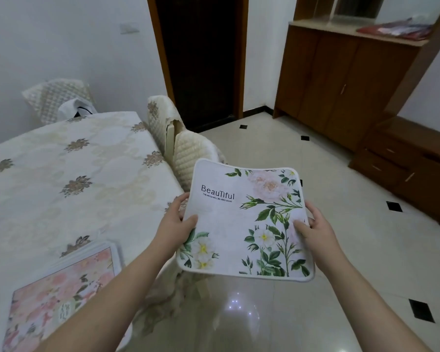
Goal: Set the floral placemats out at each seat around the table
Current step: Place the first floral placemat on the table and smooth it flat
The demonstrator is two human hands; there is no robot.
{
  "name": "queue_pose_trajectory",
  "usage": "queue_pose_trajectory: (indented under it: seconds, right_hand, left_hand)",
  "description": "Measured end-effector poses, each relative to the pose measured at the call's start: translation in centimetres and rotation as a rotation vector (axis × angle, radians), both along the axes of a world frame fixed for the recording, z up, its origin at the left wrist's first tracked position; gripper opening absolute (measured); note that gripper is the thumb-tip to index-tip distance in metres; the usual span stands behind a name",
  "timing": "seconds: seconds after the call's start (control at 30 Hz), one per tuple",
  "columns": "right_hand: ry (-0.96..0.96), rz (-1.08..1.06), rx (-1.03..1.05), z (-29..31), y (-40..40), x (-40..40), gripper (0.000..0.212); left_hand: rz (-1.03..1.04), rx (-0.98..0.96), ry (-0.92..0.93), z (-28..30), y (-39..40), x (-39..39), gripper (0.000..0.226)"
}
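Note:
A white floral placemat (241, 219) printed with "Beautiful", green leaves and pale roses hangs in the air past the table's right edge, over the floor. My left hand (175, 219) grips its left edge, thumb on top. My right hand (313, 227) grips its right edge the same way. A pink floral placemat (59, 295) lies on the table (61, 174) at the near left, on top of what looks like a stack of more mats.
The table wears a cream cloth with gold flowers. Two chairs with quilted covers (188, 153) stand along its right side, another chair (56, 97) at the far end. A wooden cabinet (341, 80) and low drawers (412, 168) line the right wall. Tiled floor lies between.

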State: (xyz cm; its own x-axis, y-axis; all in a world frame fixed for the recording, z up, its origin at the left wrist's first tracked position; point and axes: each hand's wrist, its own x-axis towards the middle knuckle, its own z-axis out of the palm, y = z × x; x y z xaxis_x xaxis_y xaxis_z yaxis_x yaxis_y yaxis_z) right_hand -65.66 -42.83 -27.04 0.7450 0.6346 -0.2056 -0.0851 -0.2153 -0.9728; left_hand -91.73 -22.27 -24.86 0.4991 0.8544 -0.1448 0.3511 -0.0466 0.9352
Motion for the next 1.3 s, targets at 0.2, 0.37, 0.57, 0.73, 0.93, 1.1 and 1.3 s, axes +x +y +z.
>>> queue_pose_trajectory:
  seconds: [0.2, 0.37, 0.57, 0.73, 0.93, 1.1, 1.3]
  right_hand:
    - [-0.006, -0.027, 0.007, 0.8, 1.1, 3.1, 0.051]
    - [-0.017, -0.096, -0.012, 1.1, 4.1, 5.5, 0.046]
    - [-0.033, -0.126, -0.056, 1.9, 8.4, 9.0, 0.047]
    - [0.01, -0.146, -0.07, 1.9, 11.2, 11.7, 0.046]
    - [0.0, -0.153, -0.072, 1.6, 14.3, 14.4, 0.045]
    - [-0.022, -0.13, -0.074, 1.2, 16.7, 18.1, 0.047]
    - [0.003, -0.076, -0.05, 0.5, 19.8, 26.1, 0.043]
  left_hand:
    - [-0.038, -0.041, -0.063, 0.0, 1.9, 3.4, 0.063]
    - [-0.018, -0.038, -0.035, -1.0, 6.1, 6.8, 0.063]
    - [-0.09, -0.086, -0.128, -0.9, 11.5, 10.8, 0.064]
    - [-0.131, -0.128, -0.138, -0.7, 15.3, 13.8, 0.057]
    - [-0.139, -0.101, -0.105, -0.7, 18.2, 17.3, 0.055]
    - [-0.091, -0.1, -0.093, -1.0, 19.8, 21.1, 0.046]
    - [-0.015, -0.11, -0.094, -1.5, 22.3, 27.9, 0.039]
